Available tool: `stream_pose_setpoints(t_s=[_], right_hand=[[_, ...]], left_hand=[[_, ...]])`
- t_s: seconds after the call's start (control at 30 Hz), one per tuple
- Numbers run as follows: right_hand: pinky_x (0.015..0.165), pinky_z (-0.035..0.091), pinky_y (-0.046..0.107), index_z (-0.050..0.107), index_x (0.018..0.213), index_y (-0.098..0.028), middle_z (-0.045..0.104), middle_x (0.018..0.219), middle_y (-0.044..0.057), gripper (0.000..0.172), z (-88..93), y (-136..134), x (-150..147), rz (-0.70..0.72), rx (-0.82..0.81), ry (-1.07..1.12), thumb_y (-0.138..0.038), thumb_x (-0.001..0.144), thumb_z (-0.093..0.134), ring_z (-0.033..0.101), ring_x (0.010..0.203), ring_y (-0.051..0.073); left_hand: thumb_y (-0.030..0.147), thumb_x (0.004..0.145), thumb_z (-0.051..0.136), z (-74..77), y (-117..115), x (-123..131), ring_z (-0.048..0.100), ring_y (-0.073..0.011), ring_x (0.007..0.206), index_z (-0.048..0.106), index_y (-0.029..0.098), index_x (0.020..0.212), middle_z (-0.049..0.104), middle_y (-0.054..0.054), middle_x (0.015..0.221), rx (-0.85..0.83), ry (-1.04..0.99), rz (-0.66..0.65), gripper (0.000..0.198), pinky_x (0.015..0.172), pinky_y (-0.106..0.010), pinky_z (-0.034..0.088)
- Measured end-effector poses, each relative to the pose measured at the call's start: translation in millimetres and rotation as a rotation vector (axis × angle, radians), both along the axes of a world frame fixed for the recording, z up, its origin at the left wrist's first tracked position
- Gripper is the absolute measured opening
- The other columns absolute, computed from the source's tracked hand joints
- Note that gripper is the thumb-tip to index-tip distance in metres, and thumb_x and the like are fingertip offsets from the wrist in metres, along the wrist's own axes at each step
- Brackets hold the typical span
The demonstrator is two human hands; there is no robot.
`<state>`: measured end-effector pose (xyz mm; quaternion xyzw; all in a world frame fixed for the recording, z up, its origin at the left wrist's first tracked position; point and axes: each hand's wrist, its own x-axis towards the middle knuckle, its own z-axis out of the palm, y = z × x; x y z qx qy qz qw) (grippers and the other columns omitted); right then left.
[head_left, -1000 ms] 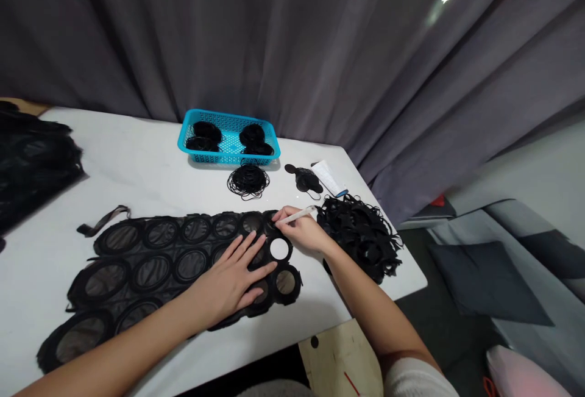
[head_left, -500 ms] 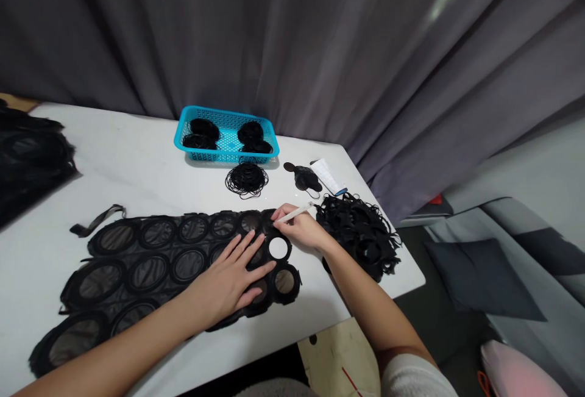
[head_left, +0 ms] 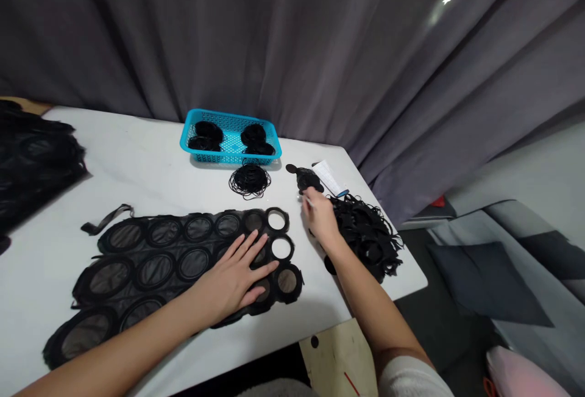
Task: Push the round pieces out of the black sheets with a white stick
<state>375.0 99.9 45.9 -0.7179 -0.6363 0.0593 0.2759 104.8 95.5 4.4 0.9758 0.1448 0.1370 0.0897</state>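
A black fabric sheet with several mesh-filled rings lies flat on the white table. Two rings at its right end show bare white holes. My left hand lies open and flat on the sheet, fingers spread beside the lower hole. My right hand has its fingers closed round a thin white tool, whose tip sticks out toward a small stack of black discs. That hand hovers between the sheet's right end and a pile of black scraps.
A blue basket holding black rounds stands at the back, with a coil of thin black rings in front of it. A white tube lies near the discs. More black fabric is heaped at far left. Grey curtains hang behind.
My right hand has lifted off the sheet's top right ring and moved right toward the disc stack; that ring now shows a white hole. The left hand has stayed put.
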Motion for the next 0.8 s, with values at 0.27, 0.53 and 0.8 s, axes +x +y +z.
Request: stream_pose_setpoints(t_s=[0.27,0.53,0.8], right_hand=[[0.072,0.047,0.026,0.064,0.091,-0.020,0.075,0.096,0.004,0.015,4.1,8.7,-38.8,0.333,-0.122,0.400,-0.028,0.094,0.052,0.064,0.078,0.016],[0.092,0.045,0.035,0.057,0.075,-0.021,0.070,0.104,0.005,0.015,-4.3,12.5,-59.1,0.517,-0.228,0.481,-0.024,0.089,0.059,0.063,0.100,0.020],[0.092,0.044,0.035,0.057,0.074,-0.021,0.067,0.101,0.004,0.016,-4.1,17.5,-58.6,0.529,-0.248,0.471,-0.022,0.089,0.062,0.061,0.100,0.020]], left_hand=[[0.051,0.104,0.046,2.0,17.5,-25.5,0.035,-0.0341,0.149,0.048,0.014,0.148,0.038,-0.020,0.160,0.081,-0.035,0.164,0.058,0.121,-0.052,0.031],[0.046,0.104,0.047,-7.5,18.6,-41.8,0.033,-0.0347,0.150,0.046,0.021,0.151,0.032,-0.017,0.164,0.094,-0.033,0.160,0.053,0.119,-0.054,0.033],[0.044,0.103,0.049,-7.5,18.5,-40.6,0.033,-0.0346,0.150,0.047,0.022,0.150,0.033,-0.017,0.163,0.093,-0.035,0.158,0.052,0.118,-0.054,0.034]])
